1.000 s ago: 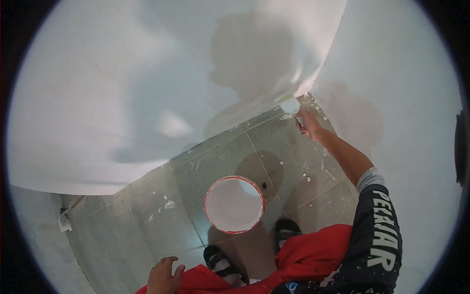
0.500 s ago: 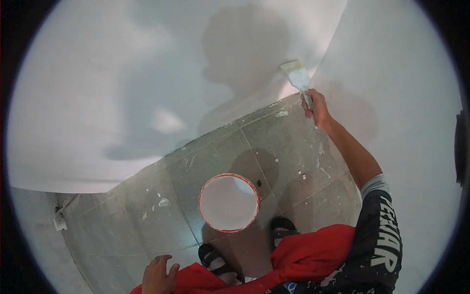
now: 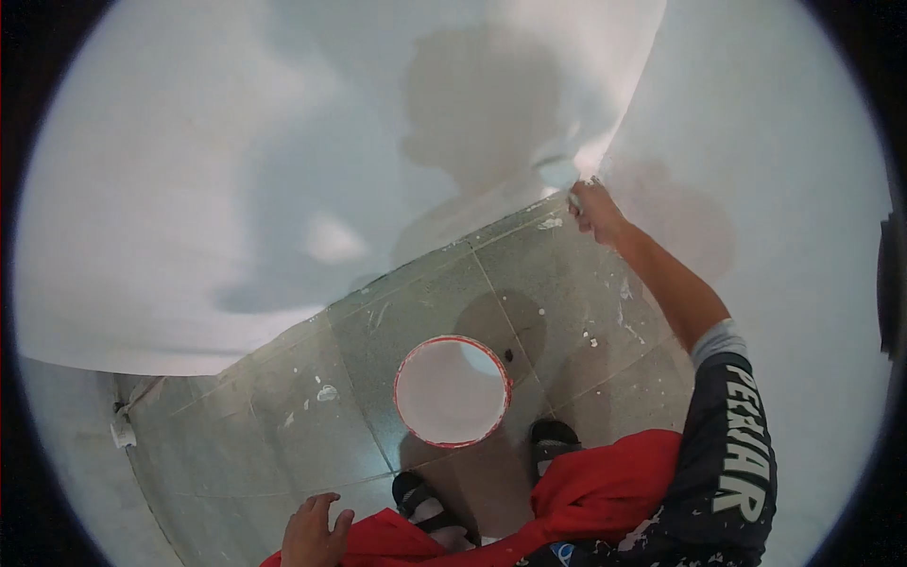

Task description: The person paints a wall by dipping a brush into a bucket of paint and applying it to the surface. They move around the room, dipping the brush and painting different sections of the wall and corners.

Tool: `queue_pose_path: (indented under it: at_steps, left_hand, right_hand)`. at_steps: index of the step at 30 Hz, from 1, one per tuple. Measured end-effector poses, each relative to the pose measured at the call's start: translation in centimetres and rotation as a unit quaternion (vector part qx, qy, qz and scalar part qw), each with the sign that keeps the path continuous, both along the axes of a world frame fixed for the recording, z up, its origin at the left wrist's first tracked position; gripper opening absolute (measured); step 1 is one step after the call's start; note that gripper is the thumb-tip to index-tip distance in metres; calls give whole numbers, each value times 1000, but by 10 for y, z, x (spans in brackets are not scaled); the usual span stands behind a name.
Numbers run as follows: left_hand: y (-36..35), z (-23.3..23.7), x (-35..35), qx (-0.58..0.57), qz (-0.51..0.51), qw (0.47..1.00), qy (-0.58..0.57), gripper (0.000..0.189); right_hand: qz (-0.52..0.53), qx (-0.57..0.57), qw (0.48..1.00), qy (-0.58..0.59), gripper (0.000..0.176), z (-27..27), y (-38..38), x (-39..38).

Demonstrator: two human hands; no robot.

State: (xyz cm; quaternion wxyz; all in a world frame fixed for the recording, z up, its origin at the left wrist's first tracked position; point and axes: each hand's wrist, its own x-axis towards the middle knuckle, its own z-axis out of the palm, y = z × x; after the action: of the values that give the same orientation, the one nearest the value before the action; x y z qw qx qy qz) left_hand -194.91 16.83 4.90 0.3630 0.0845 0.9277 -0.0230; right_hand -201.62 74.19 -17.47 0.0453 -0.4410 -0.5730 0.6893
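My right hand (image 3: 593, 208) is closed round the handle of a paintbrush (image 3: 556, 172), low in the corner where two white walls meet. The brush head is pale and blurred against the left wall (image 3: 312, 113), just above the floor edge. My left hand (image 3: 317, 531) hangs over my left knee, fingers apart, with nothing in it. Between the hands, on the floor in front of my feet, stands a round bucket (image 3: 452, 392) with a red rim and white paint inside.
Grey floor tiles (image 3: 350, 364) carry white paint spots and small chips. A second wall (image 3: 775, 189) rises close on the right. At the far left a small white object (image 3: 123, 432) lies by the wall. My sandalled feet (image 3: 420, 501) are just behind the bucket.
My right hand has brought the paintbrush down and slightly left along the wall, toward the floor edge. My left hand stays low by the knee. The view has shifted slightly.
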Motion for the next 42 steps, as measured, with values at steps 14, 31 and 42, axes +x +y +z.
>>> queue_pose_path:
  at_steps: [14,31,42]
  left_hand:
    - [11,4,-1,19,-16,1000,13,38]
    - [6,7,4,-9,-8,1000,11,40]
    - [9,12,5,-6,18,1000,-3,39]
  right_hand:
    - [46,-72,992,92,22,-58,-18,-3]
    - [-17,-50,964,260,28,31,-21,14]
    - [69,-109,991,14,18,-30,-8,21]
